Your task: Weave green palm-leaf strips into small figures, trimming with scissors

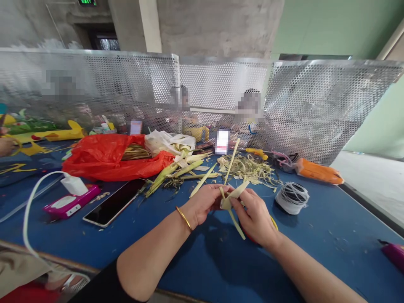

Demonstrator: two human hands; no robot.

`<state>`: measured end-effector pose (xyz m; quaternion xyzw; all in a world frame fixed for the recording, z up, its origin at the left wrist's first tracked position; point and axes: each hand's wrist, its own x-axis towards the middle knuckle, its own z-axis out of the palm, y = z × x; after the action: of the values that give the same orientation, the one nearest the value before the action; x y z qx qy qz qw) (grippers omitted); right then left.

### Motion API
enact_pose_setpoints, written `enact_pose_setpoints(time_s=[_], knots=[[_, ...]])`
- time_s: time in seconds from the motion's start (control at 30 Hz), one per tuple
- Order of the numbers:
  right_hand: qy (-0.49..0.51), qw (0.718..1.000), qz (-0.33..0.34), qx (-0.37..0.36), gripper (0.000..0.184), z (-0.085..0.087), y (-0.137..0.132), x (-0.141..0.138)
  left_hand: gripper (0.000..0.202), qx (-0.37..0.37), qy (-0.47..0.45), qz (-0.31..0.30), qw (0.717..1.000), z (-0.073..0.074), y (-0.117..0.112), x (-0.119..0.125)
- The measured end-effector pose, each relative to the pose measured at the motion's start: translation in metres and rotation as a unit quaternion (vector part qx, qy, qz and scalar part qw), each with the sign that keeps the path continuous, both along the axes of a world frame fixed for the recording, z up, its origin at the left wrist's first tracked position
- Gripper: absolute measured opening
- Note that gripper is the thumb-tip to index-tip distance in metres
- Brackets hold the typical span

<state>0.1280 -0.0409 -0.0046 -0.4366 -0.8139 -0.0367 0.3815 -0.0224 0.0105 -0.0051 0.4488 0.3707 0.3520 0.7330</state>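
Observation:
Both hands meet over the blue table around a folded pale yellow-green leaf strip (pixel 235 194), which looks like corn husk. My left hand (pixel 210 202), with a gold bangle at the wrist, pinches its left side. On the other side, the thumb and fingers of my right hand (pixel 254 212) are closed on the fold. One long end sticks up past my fingers and another hangs down toward the table. Beneath my right hand, something red and yellow (pixel 274 224) is mostly hidden. A loose leaf strip (pixel 203 180) lies just beyond my left hand.
Husk scraps (pixel 249 168) are heaped ahead. A red plastic bag (pixel 104 155), a phone (pixel 113 204) and a magenta power strip (pixel 72 201) lie left. At right are a spool of cord (pixel 292 198) and an orange packet (pixel 318 170). A perforated metal screen (pixel 221 84) borders the back; people sit behind it.

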Motion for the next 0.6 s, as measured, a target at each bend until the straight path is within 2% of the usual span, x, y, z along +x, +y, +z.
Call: enact_pose_setpoints(time_s=[0.13, 0.3, 0.37, 0.5, 0.6], knots=[[0.001, 1.0, -0.02, 0.007, 0.017, -0.003, 0.001, 0.001, 0.027, -0.021, -0.006, -0.003, 1.0, -0.001, -0.004, 0.003], [-0.071, 0.996, -0.029, 0.05, 0.02, -0.003, 0.002, 0.0, 0.021, -0.037, -0.026, 0.002, 0.999, -0.002, -0.01, 0.007], [-0.064, 0.996, -0.036, 0.053, 0.021, -0.004, 0.003, -0.001, 0.02, -0.041, -0.031, 0.009, 0.999, -0.004, -0.011, 0.009], [0.077, 0.997, -0.028, -0.014, 0.022, -0.009, 0.004, -0.004, 0.018, -0.049, -0.022, 0.051, 0.997, -0.007, -0.01, 0.012], [0.209, 0.977, -0.017, -0.051, 0.019, -0.012, 0.006, -0.004, 0.015, -0.073, -0.016, 0.091, 0.993, -0.005, -0.008, 0.012]])
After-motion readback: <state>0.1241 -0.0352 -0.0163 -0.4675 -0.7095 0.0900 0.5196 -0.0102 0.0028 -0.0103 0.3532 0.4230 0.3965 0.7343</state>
